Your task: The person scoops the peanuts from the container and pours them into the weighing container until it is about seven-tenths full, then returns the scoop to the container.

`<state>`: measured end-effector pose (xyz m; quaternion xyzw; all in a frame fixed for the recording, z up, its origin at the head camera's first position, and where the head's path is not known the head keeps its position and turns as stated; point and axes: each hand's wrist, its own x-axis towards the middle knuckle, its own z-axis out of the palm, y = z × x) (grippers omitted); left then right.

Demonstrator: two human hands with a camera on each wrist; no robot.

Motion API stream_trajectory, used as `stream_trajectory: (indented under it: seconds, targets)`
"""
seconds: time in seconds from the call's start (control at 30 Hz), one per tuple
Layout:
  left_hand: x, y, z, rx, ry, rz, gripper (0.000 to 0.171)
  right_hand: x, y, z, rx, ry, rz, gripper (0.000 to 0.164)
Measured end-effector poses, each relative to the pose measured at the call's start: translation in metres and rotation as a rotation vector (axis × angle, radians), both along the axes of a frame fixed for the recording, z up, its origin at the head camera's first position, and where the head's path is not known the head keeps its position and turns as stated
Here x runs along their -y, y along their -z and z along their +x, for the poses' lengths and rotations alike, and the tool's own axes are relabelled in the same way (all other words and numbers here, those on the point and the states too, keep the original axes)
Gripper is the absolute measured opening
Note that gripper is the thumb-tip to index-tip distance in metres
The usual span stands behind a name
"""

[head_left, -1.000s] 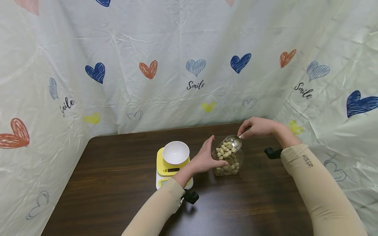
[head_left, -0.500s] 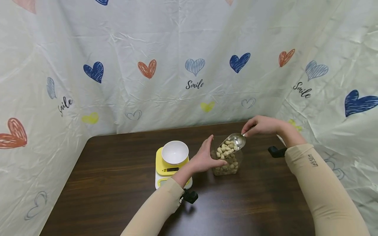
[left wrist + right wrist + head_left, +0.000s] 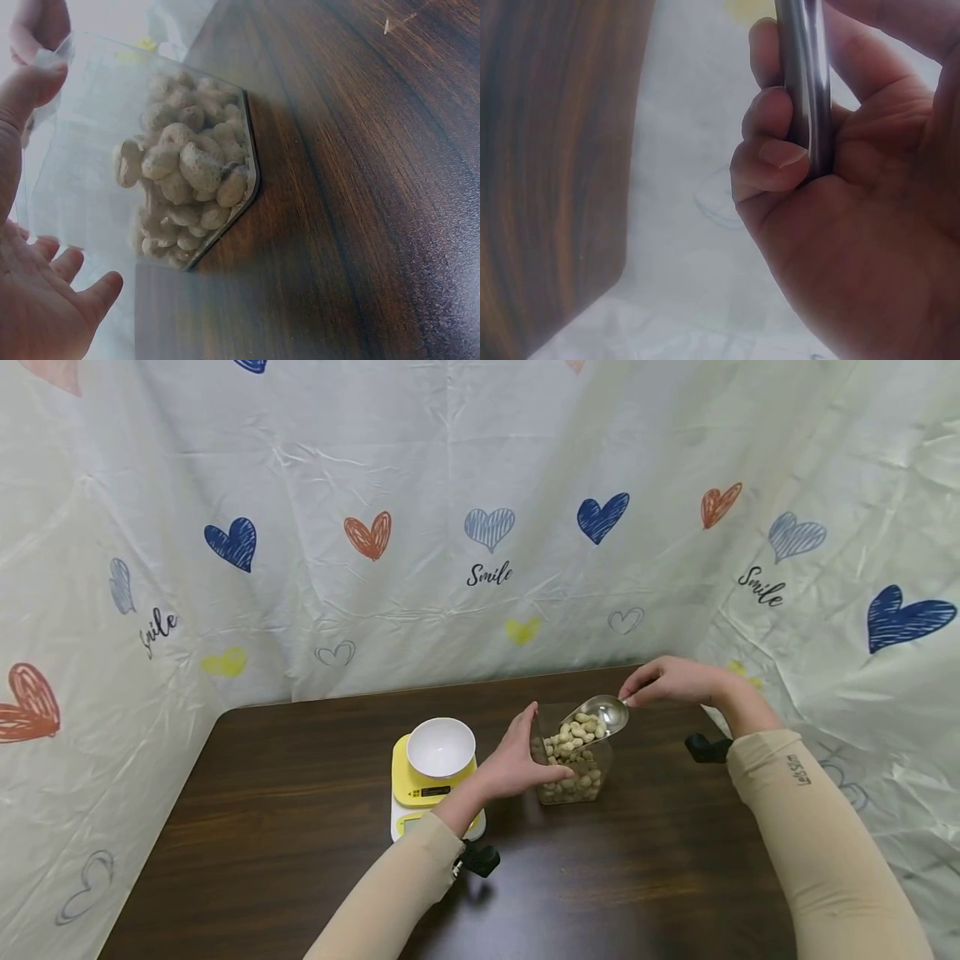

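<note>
In the head view a clear plastic container [image 3: 604, 765] holds unshelled peanuts [image 3: 191, 161]. My left hand [image 3: 516, 763] grips it across the top, thumb on the near side and fingers on the far side. My right hand [image 3: 667, 682] holds a metal scoop [image 3: 612, 713] by its handle [image 3: 804, 82], with the fingers curled round it in the right wrist view. The scoop carries several peanuts and slants down to the left at the container's mouth. To the left, a white bowl [image 3: 441, 748] with nothing visible inside sits on a yellow and white kitchen scale [image 3: 405, 787].
The dark wooden table [image 3: 285, 827] runs under everything. A pale curtain [image 3: 420, 627] printed with hearts stands behind it and on both sides. The left forearm passes close in front of the scale and hides part of it.
The right hand and scoop have shifted slightly right and back, with peanuts still in the scoop. The left hand keeps its grip on the container. The whole head view has drifted slightly.
</note>
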<state>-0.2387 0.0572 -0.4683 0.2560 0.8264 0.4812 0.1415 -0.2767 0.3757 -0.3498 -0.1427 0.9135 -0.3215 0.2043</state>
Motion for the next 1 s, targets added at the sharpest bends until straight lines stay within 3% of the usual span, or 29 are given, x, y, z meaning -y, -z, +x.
stream_trajectory:
  seconds: [0.33,1.0]
  targets:
    - [0.001,0.001,0.001,-0.009,-0.002,-0.003,0.120,-0.012,0.010,0.009,0.014,0.056,-0.046,0.032]
    - [0.004,0.000,0.002,0.027,0.019,0.022,0.123,-0.022,0.038,0.030,-0.138,0.130,-0.072,0.033]
